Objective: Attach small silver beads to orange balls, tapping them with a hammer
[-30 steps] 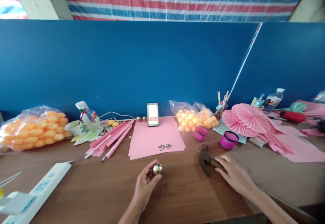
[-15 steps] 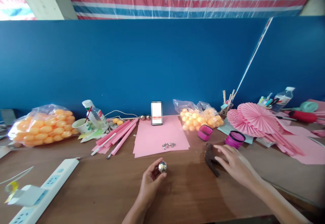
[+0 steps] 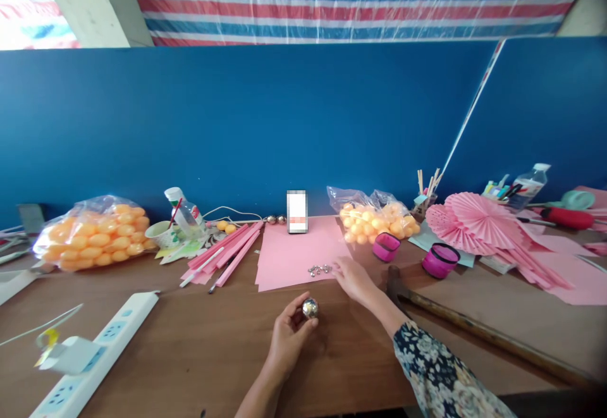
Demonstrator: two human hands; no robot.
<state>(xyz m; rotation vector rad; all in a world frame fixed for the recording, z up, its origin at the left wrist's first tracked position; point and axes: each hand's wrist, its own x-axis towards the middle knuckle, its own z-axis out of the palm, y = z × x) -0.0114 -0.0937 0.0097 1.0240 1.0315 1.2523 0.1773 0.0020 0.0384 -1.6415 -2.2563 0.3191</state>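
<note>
My left hand (image 3: 290, 336) is closed round a shiny silver metal ball (image 3: 310, 308), keeping it just above the table with its top and front showing. A small cluster of silver metal bits (image 3: 319, 270), like little bells or rivets, lies near the front edge of the pink paper (image 3: 298, 250). Beside their right end is my right hand (image 3: 355, 280), its fingers slightly apart and the fingertips at the bits. Under and behind my right forearm rests a hammer (image 3: 474, 326) with a dark head and a long wooden handle.
Bags of orange balls (image 3: 95, 234) stand left and right. Pink strips (image 3: 227, 257), two magenta rings (image 3: 441, 260), folded pink fans (image 3: 474, 222) and a screen-lit phone (image 3: 297, 212) line the back. A white power strip (image 3: 95, 355) lies at left.
My right hand has left the hammer's head and moved left to the silver bits on the pink paper. The hammer's handle now shows. My left hand still holds the ball.
</note>
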